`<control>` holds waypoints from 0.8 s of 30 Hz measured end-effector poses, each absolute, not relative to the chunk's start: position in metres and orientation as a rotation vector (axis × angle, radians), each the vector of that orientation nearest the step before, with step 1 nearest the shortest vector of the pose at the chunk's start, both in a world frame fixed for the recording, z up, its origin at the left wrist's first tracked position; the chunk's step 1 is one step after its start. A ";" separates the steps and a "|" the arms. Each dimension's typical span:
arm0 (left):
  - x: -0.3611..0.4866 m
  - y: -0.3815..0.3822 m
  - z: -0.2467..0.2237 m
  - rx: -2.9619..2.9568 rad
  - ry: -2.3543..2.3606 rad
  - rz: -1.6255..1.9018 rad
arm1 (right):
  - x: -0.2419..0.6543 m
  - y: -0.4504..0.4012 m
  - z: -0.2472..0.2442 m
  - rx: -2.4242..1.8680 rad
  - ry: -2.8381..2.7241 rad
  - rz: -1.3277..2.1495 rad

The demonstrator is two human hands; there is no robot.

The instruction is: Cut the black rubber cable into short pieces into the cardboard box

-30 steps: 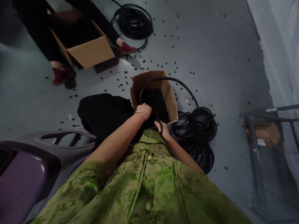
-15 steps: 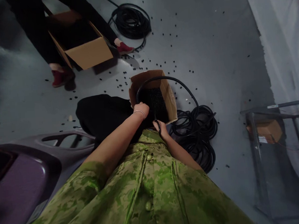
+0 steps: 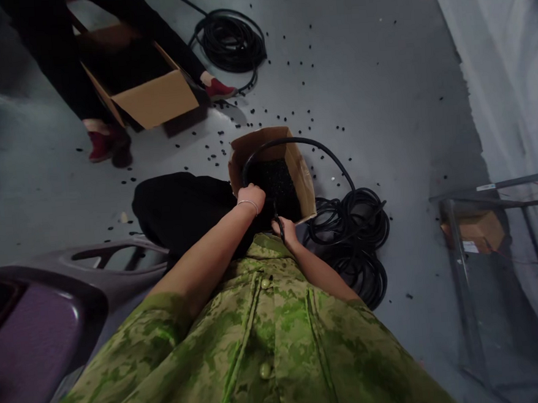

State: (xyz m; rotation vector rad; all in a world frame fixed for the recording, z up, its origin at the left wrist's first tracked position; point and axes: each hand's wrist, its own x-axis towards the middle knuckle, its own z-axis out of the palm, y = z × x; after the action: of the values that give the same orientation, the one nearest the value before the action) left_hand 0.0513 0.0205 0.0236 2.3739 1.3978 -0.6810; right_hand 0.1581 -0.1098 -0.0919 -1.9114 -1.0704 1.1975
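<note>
My left hand [image 3: 251, 198] is closed around a black hose [image 3: 287, 140], over the left side of a small open cardboard box [image 3: 302, 171]. From that grip the hose arches over the box and drops to the coils on the right. At the box's near edge, my right hand [image 3: 286, 230] is closed on a slim, curved black piece [image 3: 278, 220]; I cannot tell whether it is the same hose's end or a tool. Many small black parts [image 3: 276, 179] fill the bottom of the box. What lies between my hands is dark and hard to make out.
Black hose coils [image 3: 367, 219] lie right of the box, another coil [image 3: 230, 41] beyond. At upper left, a person in red shoes [image 3: 219, 89] sits behind a larger cardboard box [image 3: 158, 99]. Small black parts dot the floor. A purple-grey chair [image 3: 33, 328] is left, a metal frame [image 3: 458, 243] right.
The whole view has shifted slightly left. My right hand and the black piece in it have turned a little; my left hand keeps its grip on the hose.
</note>
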 end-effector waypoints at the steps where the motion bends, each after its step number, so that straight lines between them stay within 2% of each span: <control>1: 0.051 0.020 0.024 2.375 1.399 -0.683 | 0.158 -0.109 -0.091 -1.908 -1.069 1.206; 8: 0.051 0.020 0.027 2.378 1.382 -0.663 | 0.158 -0.114 -0.080 -1.822 -0.992 1.241; 18: 0.053 0.019 0.026 2.398 1.308 -0.671 | 0.168 -0.112 -0.064 -1.774 -0.732 1.509; 24: 0.054 0.018 0.028 2.408 1.286 -0.670 | 0.166 -0.108 -0.064 -1.761 -0.746 1.503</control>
State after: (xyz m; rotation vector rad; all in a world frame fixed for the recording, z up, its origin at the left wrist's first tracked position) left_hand 0.0536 0.0177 0.0279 2.4080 1.2859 -0.6699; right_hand 0.1660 -0.1082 -0.0635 -1.7614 -0.7462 1.5034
